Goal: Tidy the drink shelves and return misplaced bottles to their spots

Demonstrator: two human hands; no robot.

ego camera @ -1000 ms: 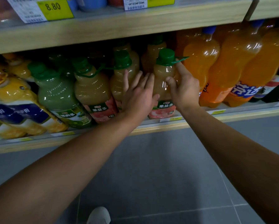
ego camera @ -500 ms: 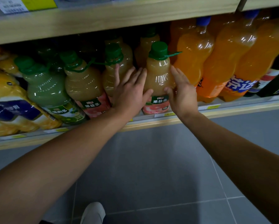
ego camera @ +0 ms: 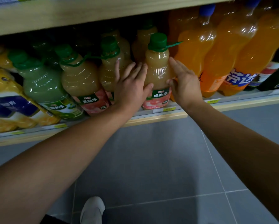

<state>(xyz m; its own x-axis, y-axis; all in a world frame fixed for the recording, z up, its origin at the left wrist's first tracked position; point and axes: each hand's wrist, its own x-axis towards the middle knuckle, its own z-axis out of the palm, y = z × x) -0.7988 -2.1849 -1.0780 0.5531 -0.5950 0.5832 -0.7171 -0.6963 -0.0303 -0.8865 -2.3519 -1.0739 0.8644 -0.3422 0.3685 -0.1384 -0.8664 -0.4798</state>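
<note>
A peach-coloured juice bottle (ego camera: 158, 70) with a green cap and a pink label stands at the front of the lower shelf (ego camera: 151, 118). My left hand (ego camera: 130, 84) lies flat against its left side, fingers straight and thumb touching the front above the label. On the bottle's right side my right hand (ego camera: 184, 84) presses with straight fingers, thumb on the front. To the left stand two more bottles of the same juice (ego camera: 80, 81), and others sit in the dark behind.
A green juice bottle (ego camera: 42, 84) and yellow-labelled bottles (ego camera: 4, 88) lean at the left. Large orange soda bottles (ego camera: 195, 50) crowd close on the right. The upper shelf board (ego camera: 87, 15) hangs just above the caps. Below are grey floor tiles (ego camera: 151, 159) and my shoe (ego camera: 92, 209).
My right hand has slid down from the bottle's cap and neck to its shoulder. The left hand stays flat on the left side. The bottle stands a little straighter.
</note>
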